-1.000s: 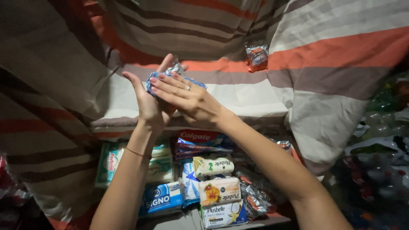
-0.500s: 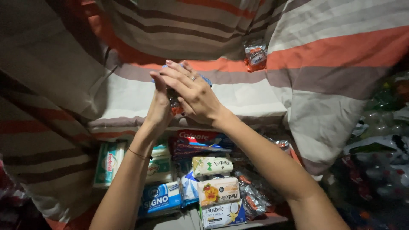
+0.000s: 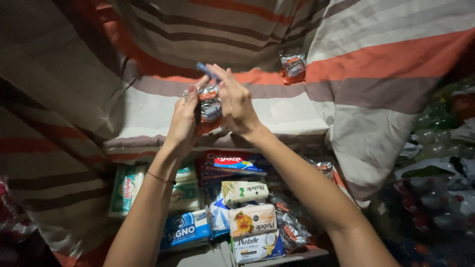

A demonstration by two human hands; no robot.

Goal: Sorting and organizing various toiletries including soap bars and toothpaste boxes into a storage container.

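Here, a small shiny snack packet (image 3: 210, 110) is being held up between the left hand (image 3: 182, 123) and the right hand (image 3: 236, 104), both clamped on it, with a blue strip (image 3: 207, 70) sticking out at twelve o'clock above the fingers. Judging by the grip, the packet is being sorted or opened; a firm pinch is called for next. At six o'clock, an open box (image 3: 297, 254) is being kept full of soap bars (image 3: 252, 220), toothpaste cartons (image 3: 232, 160) and wrapped packs. A like packet (image 3: 293, 65) is lying at two o'clock on the striped cloth (image 3: 386, 64).

striped cloth (image 3: 346, 74) draped overhead | goods-packed shelf (image 3: 237, 207) below | dim light
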